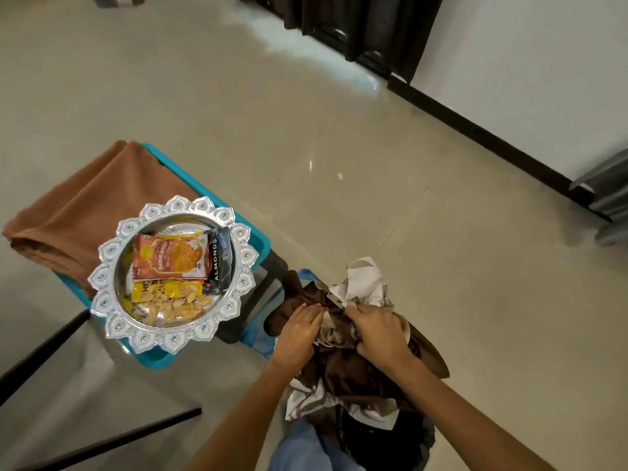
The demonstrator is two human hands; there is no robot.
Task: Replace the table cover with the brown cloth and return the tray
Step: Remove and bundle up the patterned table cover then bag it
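A bunched dark-brown and white patterned table cover (350,368) hangs in front of me at lower centre. My left hand (299,331) and my right hand (379,329) are both closed on its folds, close together. To the left, a folded brown cloth (81,215) lies on a teal stool (253,241). A silver scalloped tray (112,248) holding snack packets and nuts rests on the same stool, partly overlapping the brown cloth.
A glass table top with a dark frame (51,348) fills the lower left. The pale tiled floor (339,147) stretches ahead. A white wall with a black skirting (492,137) runs on the right, dark curtains (367,25) hang at the top, and grey furniture (608,198) stands at the right edge.
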